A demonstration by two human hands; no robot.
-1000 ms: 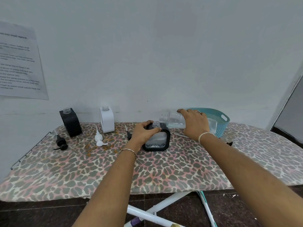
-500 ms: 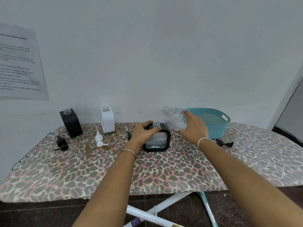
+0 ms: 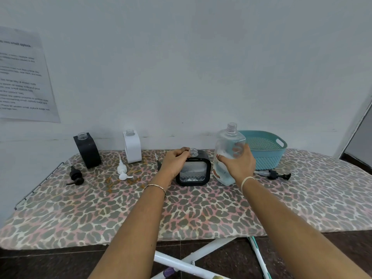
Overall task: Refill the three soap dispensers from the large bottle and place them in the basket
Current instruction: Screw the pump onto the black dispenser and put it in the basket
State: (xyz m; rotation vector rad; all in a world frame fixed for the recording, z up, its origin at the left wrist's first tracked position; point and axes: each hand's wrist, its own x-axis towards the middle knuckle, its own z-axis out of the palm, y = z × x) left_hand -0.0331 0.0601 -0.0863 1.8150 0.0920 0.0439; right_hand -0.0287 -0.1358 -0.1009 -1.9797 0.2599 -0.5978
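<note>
A square black-framed clear dispenser [image 3: 193,171] stands uncapped at the middle of the board, part full of liquid. My left hand [image 3: 173,161] grips its top left corner beside the open neck. My right hand [image 3: 239,164] holds the large clear bottle [image 3: 227,150], which stands upright and uncapped just right of that dispenser. At the back left stand a black dispenser [image 3: 87,150] and a white dispenser [image 3: 132,146], both with open necks. The teal basket [image 3: 265,152] sits behind the bottle at the back right.
Loose pumps lie on the leopard-print ironing board [image 3: 181,208]: a black pump [image 3: 75,175] at left, a white pump [image 3: 122,170] near the white dispenser, another black pump [image 3: 273,174] in front of the basket. A dark pump part [image 3: 159,163] peeks out behind my left hand. A wall runs behind.
My right hand has swung the large bottle from lying tilted over the square dispenser's neck to standing upright on the board beside it. My left hand has stayed on the dispenser.
</note>
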